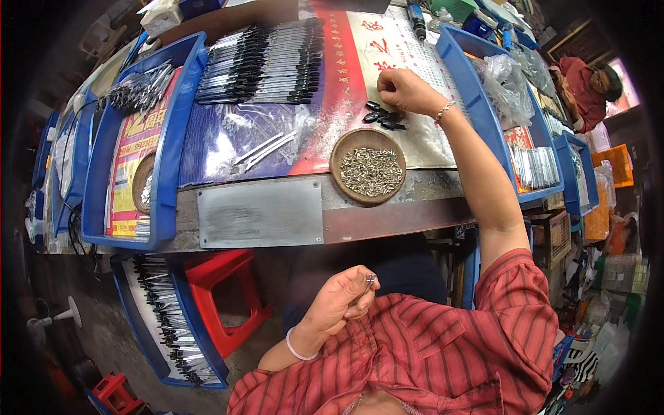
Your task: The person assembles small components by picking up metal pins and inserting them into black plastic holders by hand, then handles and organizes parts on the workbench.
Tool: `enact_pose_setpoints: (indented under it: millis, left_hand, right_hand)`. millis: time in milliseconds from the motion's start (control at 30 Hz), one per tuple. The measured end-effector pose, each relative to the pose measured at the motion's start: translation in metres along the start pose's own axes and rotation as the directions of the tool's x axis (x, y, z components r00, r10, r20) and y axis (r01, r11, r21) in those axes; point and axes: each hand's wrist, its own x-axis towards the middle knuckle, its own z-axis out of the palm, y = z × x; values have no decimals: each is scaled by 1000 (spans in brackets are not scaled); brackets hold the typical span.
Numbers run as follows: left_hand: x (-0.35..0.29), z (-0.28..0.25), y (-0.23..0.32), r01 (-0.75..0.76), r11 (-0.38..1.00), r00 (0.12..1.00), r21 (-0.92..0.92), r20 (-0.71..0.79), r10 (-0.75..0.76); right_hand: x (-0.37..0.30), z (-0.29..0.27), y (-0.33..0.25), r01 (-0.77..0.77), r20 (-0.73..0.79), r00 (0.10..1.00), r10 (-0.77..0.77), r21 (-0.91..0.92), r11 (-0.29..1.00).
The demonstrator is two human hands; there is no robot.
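My left hand (339,299), wearing a pale bangle, is held close to my body below the bench edge. Its fingers are closed on small shiny metal parts (371,280). My right hand (409,91) reaches over the bench with its fingers curled together; whatever they hold, if anything, is hidden. Just below that hand lies a small pile of glossy black pen parts (384,117). A round wooden bowl (336,168) full of small gold and silver metal tips (370,171) stands near the bench's front edge. Rows of pens (287,62) with black ends lie at the back left.
Blue trays flank the work area: the left tray (166,187) holds pen parts, the right tray (512,166) plastic bags and clear tubes. White sticks (266,151) lie on the sheet. A metal plate (259,214) covers the front edge. Below are a red stool (225,297) and a pen-filled tray (142,332).
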Motion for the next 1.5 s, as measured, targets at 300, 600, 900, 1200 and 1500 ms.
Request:
enact_pose_setpoints:
  millis: [300, 600, 900, 1200, 1500]
  left_hand:
    - [-9, -2, 2, -16, 1000, 1000, 0, 5, 16]
    - [-14, -4, 2, -20, 1000, 1000, 11, -5, 20]
    - [-9, -1, -2, -13, 1000, 1000, 27, -18, 13]
    - [-2, 0, -7, 22, 999, 1000, 33, -19, -21]
    - [0, 9, -9, 84, 992, 994, 93, -80, -77]
  right_hand:
    - [16, 18, -62, 85, -27, 996, -82, 185, 979]
    - [21, 13, -41, -2, -53, 999, 4, 29, 1000]
    - [-1, 3, -4, -200, -11, 978, 206, 208, 957]
    - [-39, 7, -10, -101, -119, 985, 128, 215, 971]
    - [-40, 27, -18, 311, -136, 939, -315, -52, 949]
